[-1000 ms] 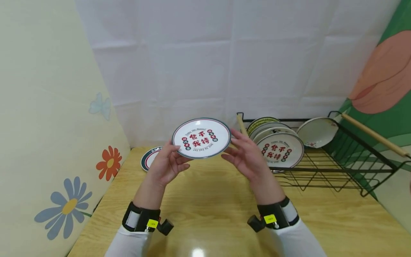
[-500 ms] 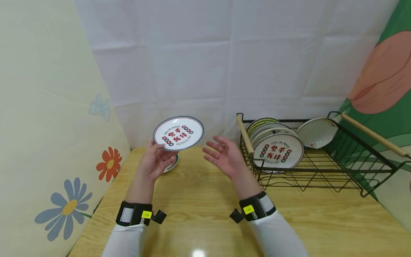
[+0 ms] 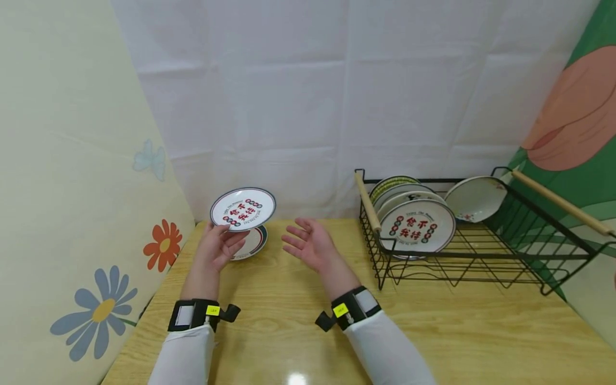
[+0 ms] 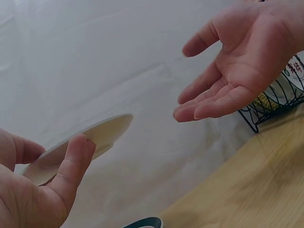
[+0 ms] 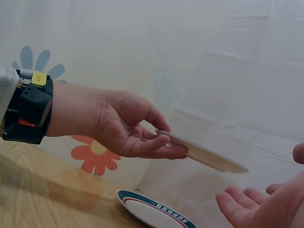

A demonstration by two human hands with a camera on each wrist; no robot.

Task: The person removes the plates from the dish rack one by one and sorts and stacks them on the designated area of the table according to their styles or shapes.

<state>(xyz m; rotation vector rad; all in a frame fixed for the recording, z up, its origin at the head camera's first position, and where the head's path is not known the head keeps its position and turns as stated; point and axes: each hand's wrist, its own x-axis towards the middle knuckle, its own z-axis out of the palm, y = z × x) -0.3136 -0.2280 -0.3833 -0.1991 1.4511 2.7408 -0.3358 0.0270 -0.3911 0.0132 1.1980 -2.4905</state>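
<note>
My left hand (image 3: pixel 215 247) pinches the near-left rim of a white plate (image 3: pixel 243 209) with red characters and a dark rim. Its thumb lies on top and the fingers are underneath, as the right wrist view shows. The held plate is tilted in the air above a second plate (image 5: pixel 156 211), white with a teal band, which lies on the table and is partly hidden in the head view. To the right, my right hand (image 3: pixel 310 246) is apart from both plates, palm turned inward, fingers loosely extended and holding nothing.
A black wire dish rack (image 3: pixel 481 255) with wooden handles stands on the table (image 3: pixel 289 331) at the right. Several plates lean upright in its left part, the front one (image 3: pixel 417 227) with red characters. A white bowl (image 3: pixel 475 199) leans at the back. A white cloth hangs behind.
My right hand has let go of the plate and moved left, staying apart from it. The left hand has carried the plate left and lower, over the plate on the table.
</note>
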